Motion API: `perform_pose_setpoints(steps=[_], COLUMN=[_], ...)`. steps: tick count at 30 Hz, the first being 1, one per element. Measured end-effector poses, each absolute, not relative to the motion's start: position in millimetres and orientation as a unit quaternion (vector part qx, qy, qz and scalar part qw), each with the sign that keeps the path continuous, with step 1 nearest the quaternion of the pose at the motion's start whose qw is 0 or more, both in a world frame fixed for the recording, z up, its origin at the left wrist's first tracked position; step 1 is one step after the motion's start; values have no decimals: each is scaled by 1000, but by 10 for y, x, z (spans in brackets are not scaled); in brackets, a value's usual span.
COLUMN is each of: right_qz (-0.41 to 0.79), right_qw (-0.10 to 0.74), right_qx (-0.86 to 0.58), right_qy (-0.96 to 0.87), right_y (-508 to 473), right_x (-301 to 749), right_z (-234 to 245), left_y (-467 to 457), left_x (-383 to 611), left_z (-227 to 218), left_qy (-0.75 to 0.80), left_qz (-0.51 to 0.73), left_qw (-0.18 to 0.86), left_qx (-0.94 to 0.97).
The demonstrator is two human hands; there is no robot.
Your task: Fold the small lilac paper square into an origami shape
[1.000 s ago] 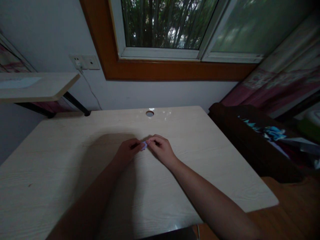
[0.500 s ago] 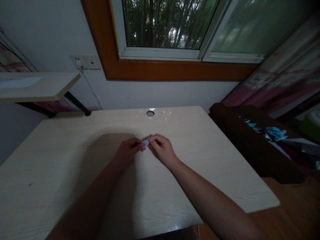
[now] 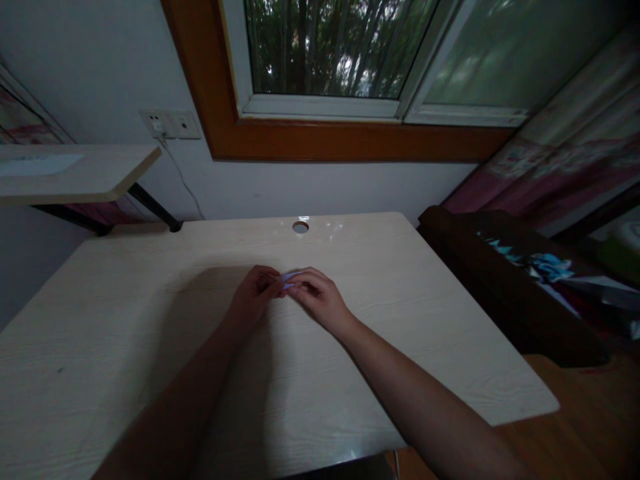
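Observation:
My left hand and my right hand meet fingertip to fingertip over the middle of a pale wooden desk. Between them they pinch a small pale bluish-white piece of paper, mostly hidden by the fingers. Both hands have their fingers curled and pressed on it. The hands rest on or just above the desk top.
A round cable hole sits near the desk's far edge. A smaller raised shelf stands at the left, under a wall socket with a cord. A dark bed frame or bench with colourful things flanks the desk's right. A window is ahead.
Both hands have shifted slightly up and closer together. The paper has turned flatter and is more covered by the fingers than before.

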State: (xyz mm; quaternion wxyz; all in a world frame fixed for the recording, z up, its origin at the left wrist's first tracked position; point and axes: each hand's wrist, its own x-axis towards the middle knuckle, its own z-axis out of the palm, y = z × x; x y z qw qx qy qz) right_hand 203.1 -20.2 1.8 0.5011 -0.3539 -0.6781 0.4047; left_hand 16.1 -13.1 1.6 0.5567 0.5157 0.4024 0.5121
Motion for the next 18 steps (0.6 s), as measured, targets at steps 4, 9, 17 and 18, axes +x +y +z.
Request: perform_pose_setpoints(steps=[4, 9, 17, 18], right_qz=[430, 451, 449, 445], right_qw=[511, 528, 526, 526], right_qx=[-355, -364, -382, -383], right_qy=[-654, -620, -613, -615], right_y=[-202, -210, -225, -225], right_x=[2038, 2033, 2031, 2032], right_z=[25, 6, 36, 35], left_y=[-170, -183, -201, -201], left_x=[151, 117, 85, 85], left_z=[30, -42, -18, -17], left_qy=[398, 419, 445, 446], left_qz=[515, 492, 472, 472], left_qw=[526, 441, 401, 404], left_qx=[547, 623, 646, 645])
